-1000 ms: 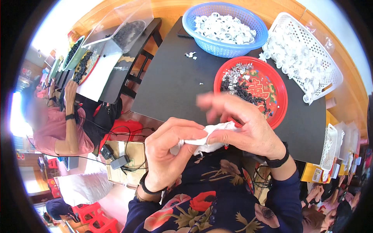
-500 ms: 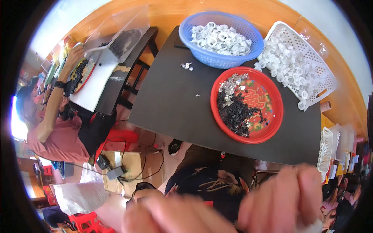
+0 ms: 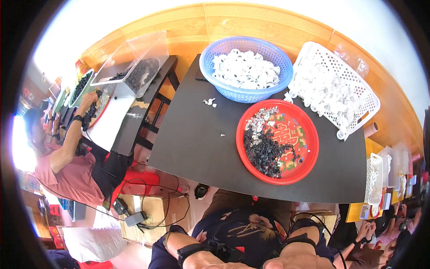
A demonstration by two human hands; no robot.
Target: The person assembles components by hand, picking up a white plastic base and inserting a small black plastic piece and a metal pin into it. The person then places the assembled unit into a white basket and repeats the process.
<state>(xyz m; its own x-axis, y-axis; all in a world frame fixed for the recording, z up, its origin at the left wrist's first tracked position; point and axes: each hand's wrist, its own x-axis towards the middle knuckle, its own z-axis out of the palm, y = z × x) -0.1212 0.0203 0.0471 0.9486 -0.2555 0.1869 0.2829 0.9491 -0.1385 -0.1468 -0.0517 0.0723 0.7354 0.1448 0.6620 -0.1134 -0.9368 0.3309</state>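
My left hand [image 3: 215,261] and my right hand [image 3: 298,261] are close to my body at the lower edge, mostly cut off, with their fingers out of sight. Dark bands go round both wrists. Before me on the dark table stands a red round tray [image 3: 309,168], nearest to both hands though apart from them. In it lie a heap of small black parts [image 3: 264,154] and some small clear or silvery pieces [image 3: 260,119]. Behind the tray a blue plastic basket [image 3: 233,93] holds many white ring-shaped parts [image 3: 246,69].
A white perforated basket [image 3: 369,98] with translucent parts leans at the back right. A few small white bits [image 3: 209,102] lie on the dark table [image 3: 192,134]. At left, a person in a pink shirt [image 3: 74,163] works at another table. Cables and a cardboard box [image 3: 154,210] occupy the floor.
Both hands, raised and blurred in the lower foreground before, have dropped to the lower edge. The view has shifted, and the table sits lower in it. The person at left has moved an arm slightly.
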